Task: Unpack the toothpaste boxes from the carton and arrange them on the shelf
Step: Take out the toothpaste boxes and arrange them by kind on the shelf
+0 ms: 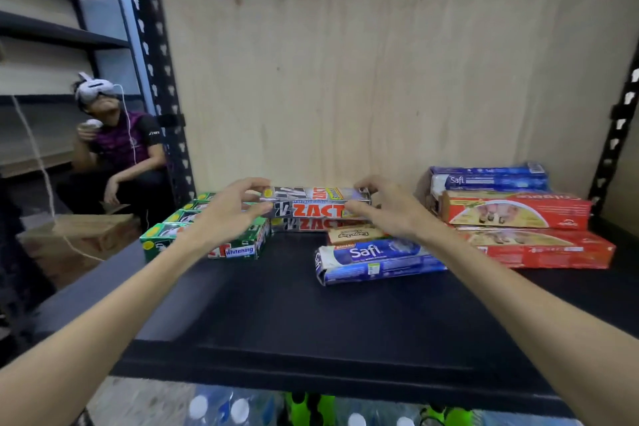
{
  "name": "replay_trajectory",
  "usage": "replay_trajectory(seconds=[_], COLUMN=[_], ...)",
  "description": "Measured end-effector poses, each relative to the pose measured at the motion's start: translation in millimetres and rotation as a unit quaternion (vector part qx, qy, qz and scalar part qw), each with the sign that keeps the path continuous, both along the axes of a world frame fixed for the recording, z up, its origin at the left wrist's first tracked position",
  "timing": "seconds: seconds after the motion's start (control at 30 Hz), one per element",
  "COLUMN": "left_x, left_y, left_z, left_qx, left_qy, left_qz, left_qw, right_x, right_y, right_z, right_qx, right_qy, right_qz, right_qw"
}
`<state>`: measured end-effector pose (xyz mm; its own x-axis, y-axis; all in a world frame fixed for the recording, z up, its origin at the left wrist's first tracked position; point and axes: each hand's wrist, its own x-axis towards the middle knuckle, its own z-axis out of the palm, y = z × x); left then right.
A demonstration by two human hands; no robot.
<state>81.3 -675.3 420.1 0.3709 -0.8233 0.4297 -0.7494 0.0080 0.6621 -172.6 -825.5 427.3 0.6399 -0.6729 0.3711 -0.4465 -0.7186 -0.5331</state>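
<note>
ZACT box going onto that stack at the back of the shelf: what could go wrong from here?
1. The top ZACT box, held at its ends by the left hand and right hand, sits on another ZACT box; set down off-centre, it could slide off.
2. The tan box and the blue Safi box lie loose just in front, under the right forearm; pulling back low may knock them askew.

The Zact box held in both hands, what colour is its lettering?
Red-orange lettering on the grey and black Zact box, clearest in the head view.
</note>
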Motion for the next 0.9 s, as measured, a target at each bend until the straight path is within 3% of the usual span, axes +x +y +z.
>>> replay_trajectory(seconds=[0.2, 0.6, 0.73, 0.9], left_x=[6, 3, -2, -1], left_y=[-8, 2, -4, -6], left_z=[-13, -16, -18, -22], left_qx=[0.042, 0.116, 0.139, 0.124], left_qy=[-0.098, -0.196, -0.236, -0.216], left_qz=[-0.002, -0.021, -0.006, 0.012], left_qw=[0.994, 0.973, 0.962, 0.968], right_x=[2, -16, -12, -5], right_y=[-6, -6, -8, -6], right_z=[-15, -13, -13, -12], right_qx=[-0.047, -0.012, 0.004, 0.032], right_qy=[-0.002, 0.118, 0.095, 0.064], right_qz=[0.001, 0.015, 0.018, 0.009], right_qw=[0.999, 0.993, 0.995, 0.997])
